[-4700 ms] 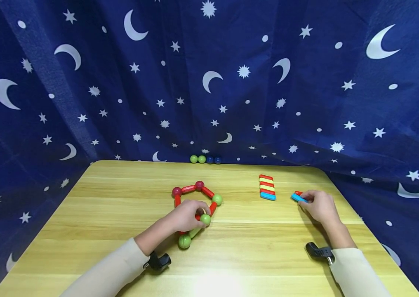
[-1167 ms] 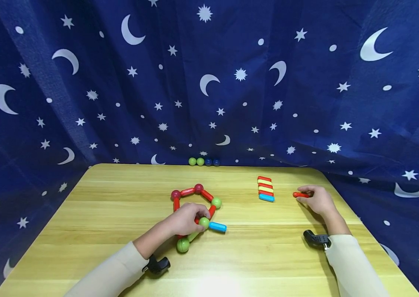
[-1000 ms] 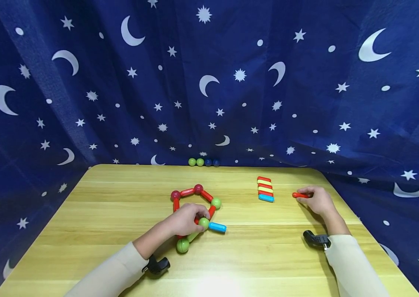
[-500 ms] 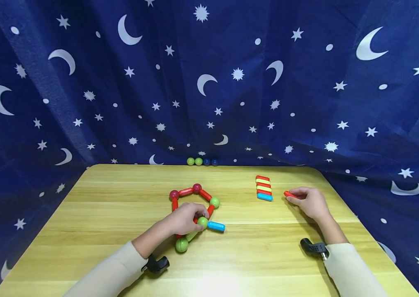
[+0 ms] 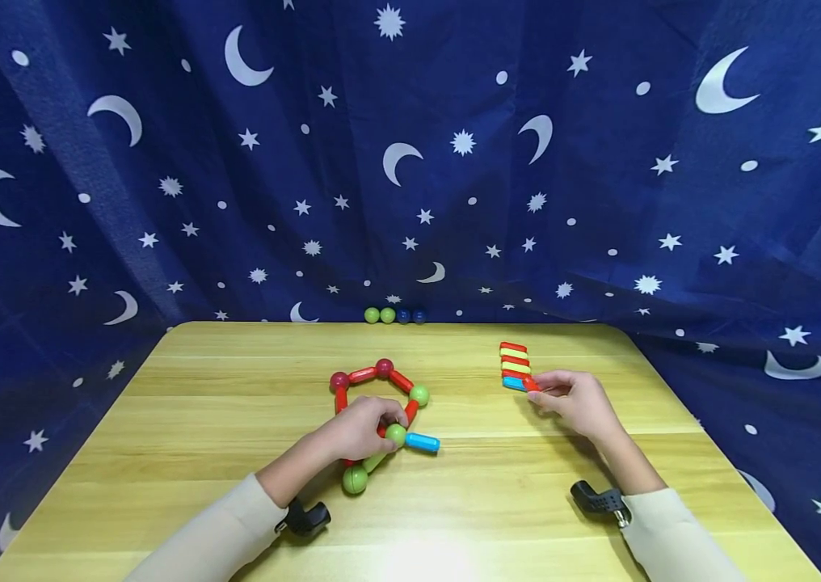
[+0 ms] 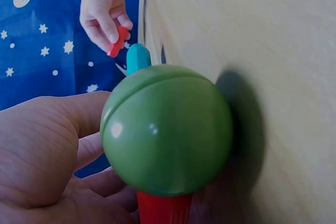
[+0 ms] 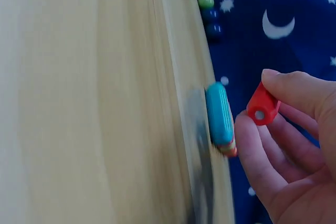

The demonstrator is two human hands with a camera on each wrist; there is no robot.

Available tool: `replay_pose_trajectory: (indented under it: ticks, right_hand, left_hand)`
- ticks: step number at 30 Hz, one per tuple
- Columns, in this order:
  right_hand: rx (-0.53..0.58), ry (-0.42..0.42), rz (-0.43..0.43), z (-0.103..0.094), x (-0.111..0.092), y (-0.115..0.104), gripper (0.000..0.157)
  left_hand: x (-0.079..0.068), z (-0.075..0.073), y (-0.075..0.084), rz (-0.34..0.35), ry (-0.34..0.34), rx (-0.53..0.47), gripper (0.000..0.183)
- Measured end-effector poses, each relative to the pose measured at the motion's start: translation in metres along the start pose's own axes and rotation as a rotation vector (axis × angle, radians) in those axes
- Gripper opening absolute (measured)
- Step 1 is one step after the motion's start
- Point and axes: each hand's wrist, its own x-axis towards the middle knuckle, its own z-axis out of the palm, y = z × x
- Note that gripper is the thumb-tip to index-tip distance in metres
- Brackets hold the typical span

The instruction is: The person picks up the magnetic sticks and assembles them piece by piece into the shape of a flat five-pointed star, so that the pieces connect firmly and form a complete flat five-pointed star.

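Observation:
My left hand [image 5: 363, 428] pinches a green ball [image 5: 396, 436], part of a loop of red magnetic rods and balls on the table. A blue magnetic rod [image 5: 422, 442] sticks out from that ball to the right. A green ball [image 6: 167, 129] fills much of the left wrist view. My right hand [image 5: 580, 402] holds a short red magnetic rod [image 7: 263, 104] between thumb and fingers, its metal end showing. In the head view the red rod is at the near end of a row of red, yellow and blue rods [image 5: 515, 356], overlapping its blue rod.
Two green balls [image 5: 380, 315] and two dark blue balls [image 5: 411, 316] line the far edge of the wooden table [image 5: 236, 356]. A dark blue curtain [image 5: 272, 162] with moons and stars hangs behind. Each wrist carries a black camera [image 5: 306, 517].
The blue rod, earlier in my right hand, is now on the held green ball. My right hand has taken up the red rod and carried it left to the row. My left hand stays put.

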Motion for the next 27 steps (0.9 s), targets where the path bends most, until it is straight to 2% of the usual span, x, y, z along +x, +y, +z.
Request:
replay_pose_trajectory:
  ticks: [6,18,27]
  right_hand:
    - [0.096,-0.066,-0.006,0.016,-0.002,-0.01,0.035]
    - [0.2,-0.167,0.002,0.053,0.002,-0.03,0.037]
    - [0.296,-0.302,0.029,0.084,0.005,-0.049,0.039]
  left_hand:
    - [0.001,0.0,-0.001,0.005,0.002,0.001,0.023]
    - [0.0,-0.001,-0.002,0.016,0.005,-0.001,0.023]
    - [0.001,0.0,-0.003,0.025,0.001,-0.005,0.022]
